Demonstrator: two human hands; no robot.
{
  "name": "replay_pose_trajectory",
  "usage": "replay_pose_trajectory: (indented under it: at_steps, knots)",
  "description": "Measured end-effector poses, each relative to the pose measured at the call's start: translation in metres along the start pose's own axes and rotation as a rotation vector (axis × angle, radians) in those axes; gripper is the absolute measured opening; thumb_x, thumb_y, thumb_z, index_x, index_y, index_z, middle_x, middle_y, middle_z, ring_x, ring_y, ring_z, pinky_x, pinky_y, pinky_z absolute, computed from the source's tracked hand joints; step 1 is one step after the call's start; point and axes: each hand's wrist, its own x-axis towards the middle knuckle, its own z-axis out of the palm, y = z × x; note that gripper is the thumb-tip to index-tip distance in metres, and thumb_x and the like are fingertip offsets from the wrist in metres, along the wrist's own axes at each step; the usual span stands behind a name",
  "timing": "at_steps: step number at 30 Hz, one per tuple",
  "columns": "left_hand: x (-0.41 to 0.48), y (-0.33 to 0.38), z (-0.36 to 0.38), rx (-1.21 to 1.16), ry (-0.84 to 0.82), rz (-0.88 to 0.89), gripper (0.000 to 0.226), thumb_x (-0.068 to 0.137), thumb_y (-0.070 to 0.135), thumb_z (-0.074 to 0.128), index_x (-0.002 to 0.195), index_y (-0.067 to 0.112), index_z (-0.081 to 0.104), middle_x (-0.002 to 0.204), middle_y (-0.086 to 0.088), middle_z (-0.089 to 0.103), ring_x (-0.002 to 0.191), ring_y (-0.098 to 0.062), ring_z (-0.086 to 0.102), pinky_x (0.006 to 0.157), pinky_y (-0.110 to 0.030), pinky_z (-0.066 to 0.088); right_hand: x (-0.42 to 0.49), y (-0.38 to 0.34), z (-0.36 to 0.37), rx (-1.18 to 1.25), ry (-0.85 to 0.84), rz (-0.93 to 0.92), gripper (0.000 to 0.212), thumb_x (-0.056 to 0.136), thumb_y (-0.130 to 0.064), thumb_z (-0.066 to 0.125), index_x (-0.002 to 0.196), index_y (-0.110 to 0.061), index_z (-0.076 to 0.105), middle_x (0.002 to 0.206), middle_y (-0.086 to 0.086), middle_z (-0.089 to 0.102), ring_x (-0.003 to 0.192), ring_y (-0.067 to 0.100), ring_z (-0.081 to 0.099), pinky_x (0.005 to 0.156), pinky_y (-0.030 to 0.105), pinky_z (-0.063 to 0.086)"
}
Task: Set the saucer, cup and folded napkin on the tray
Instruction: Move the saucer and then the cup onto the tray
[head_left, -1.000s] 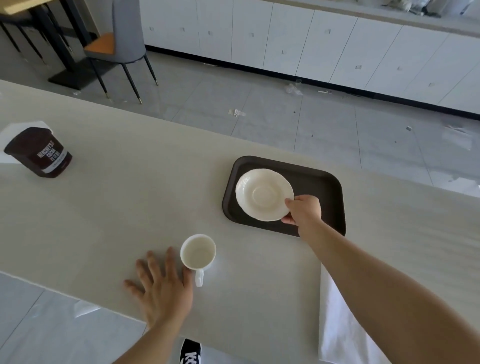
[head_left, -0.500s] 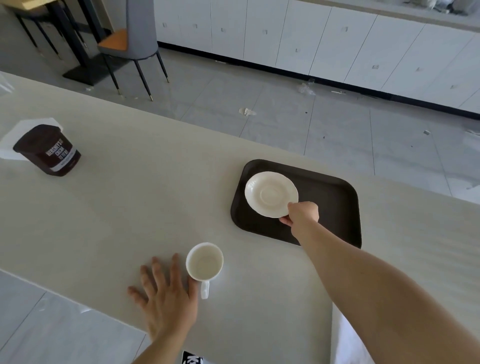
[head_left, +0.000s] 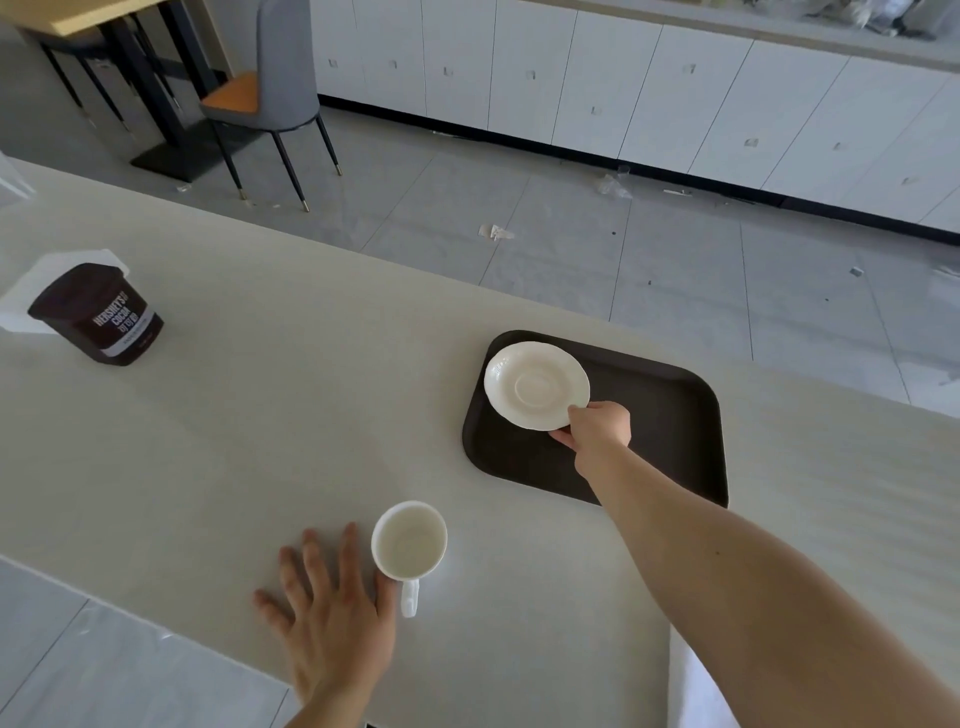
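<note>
A cream saucer (head_left: 535, 384) is over the far left part of the dark brown tray (head_left: 670, 431). My right hand (head_left: 597, 428) pinches the saucer's near rim. A white cup (head_left: 409, 540) stands empty on the pale table, handle toward me. My left hand (head_left: 332, 623) lies flat on the table with fingers spread, its thumb touching the cup's side. A white folded napkin (head_left: 691, 686) lies at the table's near edge, mostly hidden under my right forearm.
A dark brown cocoa tub (head_left: 98, 317) lies tilted at the far left on a white sheet (head_left: 21, 301). The table's near edge (head_left: 156, 621) runs diagonally below my left hand. Beyond the table are a tiled floor, a grey chair (head_left: 270, 98) and white cabinets.
My right hand has carried the saucer farther toward the tray's far left corner. My left hand stays flat beside the cup. The view has shifted slightly.
</note>
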Motion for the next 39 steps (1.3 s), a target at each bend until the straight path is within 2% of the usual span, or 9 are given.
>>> replay_pose_trajectory:
  at_steps: [6, 10, 15, 21, 25, 29, 31, 35, 39]
  knots:
    - [0.001, -0.002, 0.003, -0.001, 0.018, 0.003, 0.07, 0.086, 0.068, 0.026, 0.145, 0.033, 0.036, 0.156, -0.015, 0.029, 0.145, -0.039, 0.016, 0.11, -0.069, 0.014, -0.008, 0.004, -0.001, -0.01, 0.018, 0.003, 0.024, 0.088, 0.007, 0.062, 0.084, -0.016, 0.057, 0.091, 0.005, 0.064, 0.076, 0.032, 0.075, 0.05, 0.03, 0.06]
    - [0.001, -0.002, 0.003, 0.003, 0.022, -0.001, 0.07, 0.086, 0.069, 0.024, 0.146, 0.034, 0.036, 0.156, -0.014, 0.029, 0.145, -0.038, 0.015, 0.111, -0.068, 0.013, -0.011, 0.013, -0.005, -0.034, 0.029, 0.001, 0.026, 0.087, 0.007, 0.063, 0.081, -0.018, 0.057, 0.089, 0.004, 0.066, 0.064, 0.027, 0.076, 0.042, 0.025, 0.056]
    - [0.0, -0.002, 0.0, -0.001, 0.012, 0.001, 0.072, 0.087, 0.069, 0.02, 0.147, 0.032, 0.035, 0.157, -0.015, 0.029, 0.146, -0.039, 0.014, 0.112, -0.068, 0.011, -0.015, 0.021, -0.01, -0.045, -0.011, -0.011, 0.01, 0.093, -0.01, 0.067, 0.099, -0.015, 0.06, 0.088, 0.003, 0.067, 0.051, 0.018, 0.074, 0.062, 0.032, 0.064]
    - [-0.002, 0.0, -0.004, -0.003, -0.019, -0.003, 0.074, 0.088, 0.069, 0.015, 0.149, 0.031, 0.031, 0.159, -0.016, 0.024, 0.147, -0.04, 0.01, 0.115, -0.068, 0.005, -0.056, 0.035, -0.025, -0.194, 0.037, -0.229, 0.011, 0.094, -0.013, 0.06, 0.103, -0.019, 0.06, 0.091, 0.001, 0.072, 0.055, 0.011, 0.074, 0.054, 0.022, 0.051]
    - [-0.002, 0.0, -0.006, -0.003, -0.027, -0.005, 0.075, 0.088, 0.069, 0.013, 0.15, 0.031, 0.029, 0.161, -0.016, 0.021, 0.148, -0.04, 0.009, 0.115, -0.068, 0.004, -0.116, 0.066, -0.026, -0.336, -0.216, -0.421, 0.012, 0.088, -0.014, 0.059, 0.081, -0.023, 0.065, 0.072, 0.0, 0.072, 0.052, 0.011, 0.071, 0.05, 0.023, 0.049]
    - [-0.003, 0.0, -0.005, -0.004, -0.03, -0.006, 0.073, 0.089, 0.071, 0.012, 0.151, 0.034, 0.024, 0.161, -0.015, 0.019, 0.148, -0.039, 0.007, 0.115, -0.068, 0.003, -0.167, 0.12, -0.025, -0.436, -0.523, -0.355, 0.009, 0.076, -0.009, 0.067, 0.079, -0.018, 0.067, 0.066, 0.0, 0.067, 0.052, 0.02, 0.07, 0.06, 0.047, 0.062]
    - [-0.003, 0.001, -0.004, 0.007, -0.031, -0.011, 0.072, 0.089, 0.07, 0.014, 0.151, 0.034, 0.023, 0.161, -0.015, 0.018, 0.148, -0.039, 0.007, 0.115, -0.068, 0.004, -0.182, 0.14, -0.024, -0.527, -0.625, -0.294, 0.014, 0.073, -0.021, 0.074, 0.084, -0.016, 0.067, 0.069, -0.002, 0.064, 0.054, 0.022, 0.07, 0.063, 0.047, 0.061]
    - [-0.002, 0.0, -0.004, 0.01, -0.031, -0.016, 0.072, 0.089, 0.068, 0.014, 0.151, 0.034, 0.02, 0.161, -0.014, 0.017, 0.148, -0.039, 0.006, 0.115, -0.068, 0.004, -0.196, 0.152, -0.013, -0.638, -0.566, -0.3, 0.041, 0.064, -0.054, 0.074, 0.081, -0.018, 0.063, 0.073, -0.002, 0.065, 0.068, 0.026, 0.073, 0.061, 0.037, 0.055]
    - [-0.002, 0.0, -0.002, 0.012, -0.04, -0.02, 0.07, 0.088, 0.063, 0.018, 0.152, 0.035, 0.016, 0.162, -0.013, 0.013, 0.149, -0.038, 0.002, 0.116, -0.066, 0.0, -0.195, 0.152, 0.001, -0.6, -0.481, -0.293, 0.039, 0.068, -0.056, 0.075, 0.078, -0.021, 0.061, 0.082, -0.001, 0.07, 0.072, 0.024, 0.072, 0.061, 0.034, 0.053]
